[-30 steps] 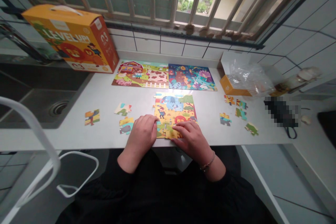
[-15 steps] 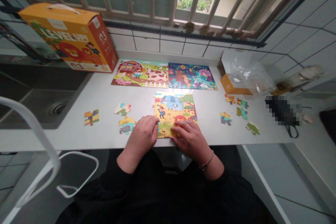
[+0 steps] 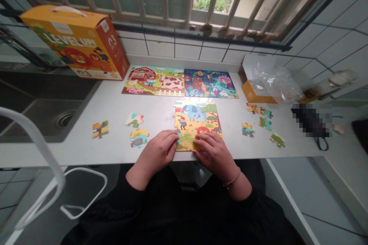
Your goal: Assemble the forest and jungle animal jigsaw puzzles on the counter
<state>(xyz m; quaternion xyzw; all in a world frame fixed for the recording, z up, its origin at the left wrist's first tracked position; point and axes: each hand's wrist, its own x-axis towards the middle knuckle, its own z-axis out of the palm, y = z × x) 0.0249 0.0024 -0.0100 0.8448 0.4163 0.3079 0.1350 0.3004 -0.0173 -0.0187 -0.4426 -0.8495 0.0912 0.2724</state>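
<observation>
A partly joined yellow puzzle (image 3: pixel 191 124) with elephants and a lion lies flat near the counter's front edge. My left hand (image 3: pixel 161 147) is closed at its lower left edge, fingers pressed together on the puzzle's border. Over the lower right part rests my right hand (image 3: pixel 214 151), its fingers bent onto the pieces and the thumb at the front edge. Loose pieces lie to the left, among them a tree piece (image 3: pixel 100 129) and a hippo-like grey piece (image 3: pixel 139 138). Several more, including a green piece (image 3: pixel 277 140), lie to the right.
Behind lie a farm puzzle (image 3: pixel 155 81) and a dark blue puzzle (image 3: pixel 211 83). An orange box (image 3: pixel 77 42) stands by the sink (image 3: pixel 40 111). An open box (image 3: pixel 255 93) with clear plastic, a bottle (image 3: pixel 327 86) and a blurred black object (image 3: pixel 310 120) are at right.
The yellow puzzle has shifted a little to the right, and both hands have moved right with it. The loose pieces lie as before.
</observation>
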